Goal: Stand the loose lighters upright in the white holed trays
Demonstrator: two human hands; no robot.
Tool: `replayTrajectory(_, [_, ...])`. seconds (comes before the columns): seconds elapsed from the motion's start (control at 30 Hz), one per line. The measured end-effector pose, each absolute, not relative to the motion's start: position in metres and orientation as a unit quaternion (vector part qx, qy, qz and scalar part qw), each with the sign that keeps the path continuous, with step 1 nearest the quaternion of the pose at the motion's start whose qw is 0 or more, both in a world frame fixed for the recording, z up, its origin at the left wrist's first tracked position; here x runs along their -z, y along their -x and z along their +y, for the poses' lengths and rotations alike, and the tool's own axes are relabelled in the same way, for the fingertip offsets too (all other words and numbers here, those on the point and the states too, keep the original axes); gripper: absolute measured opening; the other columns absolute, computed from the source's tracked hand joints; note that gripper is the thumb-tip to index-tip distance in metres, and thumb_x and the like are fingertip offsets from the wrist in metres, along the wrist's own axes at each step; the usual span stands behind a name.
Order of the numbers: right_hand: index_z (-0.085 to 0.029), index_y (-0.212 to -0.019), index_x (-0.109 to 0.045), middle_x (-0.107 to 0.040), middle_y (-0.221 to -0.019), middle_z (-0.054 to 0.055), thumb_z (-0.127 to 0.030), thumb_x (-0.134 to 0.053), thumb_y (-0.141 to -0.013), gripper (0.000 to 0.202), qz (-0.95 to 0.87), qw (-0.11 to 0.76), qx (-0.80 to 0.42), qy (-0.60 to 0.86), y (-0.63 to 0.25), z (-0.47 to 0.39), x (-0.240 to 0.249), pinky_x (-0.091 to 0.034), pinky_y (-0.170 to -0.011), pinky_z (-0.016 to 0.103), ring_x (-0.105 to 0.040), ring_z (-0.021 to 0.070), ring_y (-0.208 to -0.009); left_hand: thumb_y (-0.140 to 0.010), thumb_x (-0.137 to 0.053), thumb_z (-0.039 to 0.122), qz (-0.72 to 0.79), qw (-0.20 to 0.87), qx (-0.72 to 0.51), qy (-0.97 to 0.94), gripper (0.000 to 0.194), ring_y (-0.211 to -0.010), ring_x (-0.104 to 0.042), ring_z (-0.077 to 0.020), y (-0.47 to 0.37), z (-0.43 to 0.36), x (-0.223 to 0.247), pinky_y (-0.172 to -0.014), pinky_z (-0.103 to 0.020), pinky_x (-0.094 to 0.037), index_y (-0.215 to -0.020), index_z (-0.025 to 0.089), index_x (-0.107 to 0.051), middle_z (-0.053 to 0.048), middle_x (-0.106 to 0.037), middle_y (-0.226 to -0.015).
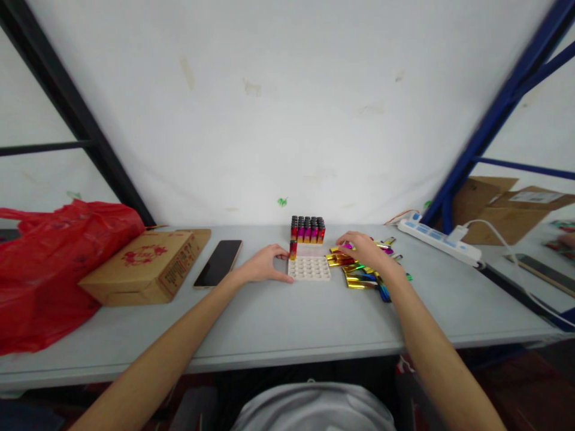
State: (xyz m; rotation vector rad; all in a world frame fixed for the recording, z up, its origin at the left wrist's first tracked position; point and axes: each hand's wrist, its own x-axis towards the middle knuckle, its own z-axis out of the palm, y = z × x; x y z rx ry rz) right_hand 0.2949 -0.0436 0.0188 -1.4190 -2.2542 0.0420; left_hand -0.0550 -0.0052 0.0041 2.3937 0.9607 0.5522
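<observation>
My left hand (266,263) is at the left end of a white tray (309,276) with rows of round holes, thumb at its front corner and fingers behind, closed around that end. One lighter (293,249) with a shiny red-yellow body stands upright in the tray's back left corner, beside my fingers. My right hand (362,248) reaches over a loose pile of shiny lighters (359,281) in gold, blue, green and magenta. Its fingers are bent around a magenta lighter (347,245), partly hidden by them. Behind the tray, a block of black-topped lighters (308,230) stands upright in rows.
Left on the grey table (287,329) lie a dark phone (218,263), a brown carton (141,266) and a red plastic bag (49,269). A white power strip (438,240) with a plugged-in cable lies at right. Beyond the blue frame (507,102) sits an open cardboard box (494,209).
</observation>
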Motion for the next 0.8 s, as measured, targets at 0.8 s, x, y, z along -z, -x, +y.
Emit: replayTrajectory(0.8, [-0.017,-0.118,-0.065,-0.073,-0.085,0.006,-0.035,-0.046,-0.104,0.029,-0.759,0.325,-0.023,0.563,-0.289,-0.037,-0.017,-0.048,-0.077,0.030,-0.065,0.0198,-0.075,-0.061,-0.086,0.065,0.353,0.200,-0.209,-0.890,0.069,-0.085,-0.062,-0.0225,0.053,-0.008,-0.006,-0.077,-0.032,-0.049,-0.106,0.016,-0.070,-0.004,-0.065,-0.096])
